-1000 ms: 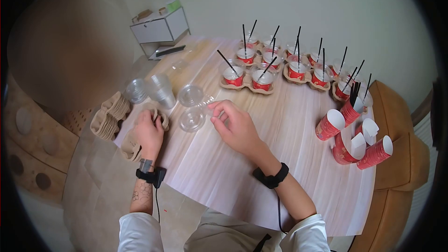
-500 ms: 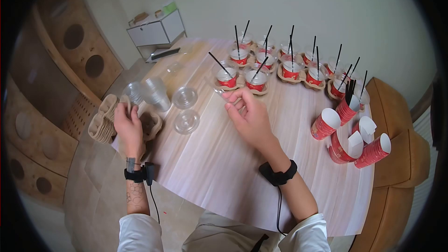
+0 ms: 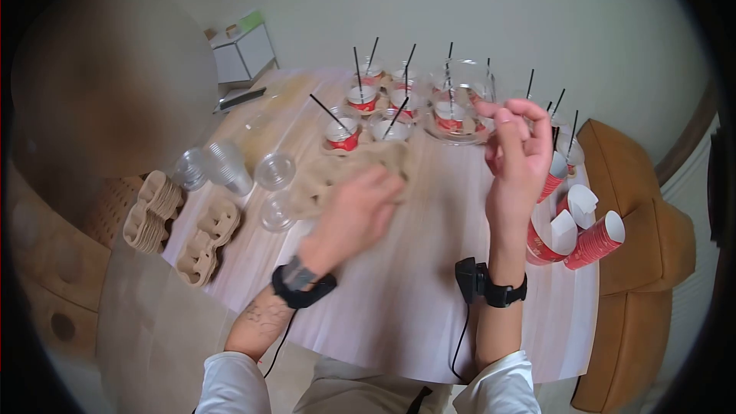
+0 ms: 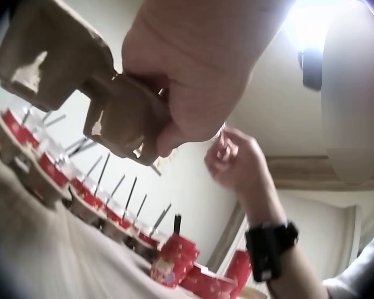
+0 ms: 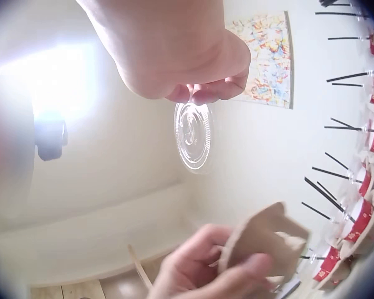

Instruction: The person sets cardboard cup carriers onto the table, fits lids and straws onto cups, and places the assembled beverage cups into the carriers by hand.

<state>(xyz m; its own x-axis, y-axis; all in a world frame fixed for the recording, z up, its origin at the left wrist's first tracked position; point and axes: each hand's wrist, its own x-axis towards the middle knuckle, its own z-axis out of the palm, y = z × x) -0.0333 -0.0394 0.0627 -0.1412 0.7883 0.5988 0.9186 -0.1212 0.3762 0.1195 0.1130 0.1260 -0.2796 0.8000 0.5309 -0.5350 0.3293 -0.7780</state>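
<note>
My left hand (image 3: 376, 192) grips a brown pulp cup carrier (image 3: 341, 172) and holds it above the middle of the table; the left wrist view shows the fingers curled round the carrier's (image 4: 81, 81) edge. My right hand (image 3: 502, 119) is raised over the far right of the table. It pinches a clear plastic lid (image 5: 193, 134) by its rim, and in the head view the lid (image 3: 460, 100) shows in front of the filled cups. Red cups with lids and black straws (image 3: 345, 134) stand in carriers along the far edge.
A pile of pulp carriers (image 3: 153, 211) and a single one (image 3: 207, 241) lie at the table's left edge. Beside them are clear cup stacks (image 3: 222, 161) and loose lids (image 3: 274, 171). Stacks of red cups (image 3: 590, 241) lie at the right. An orange seat (image 3: 636, 276) stands beyond.
My left hand has lifted a carrier from the left pile and carried it right, over the table's middle. My right hand has risen and moved right with the clear lid.
</note>
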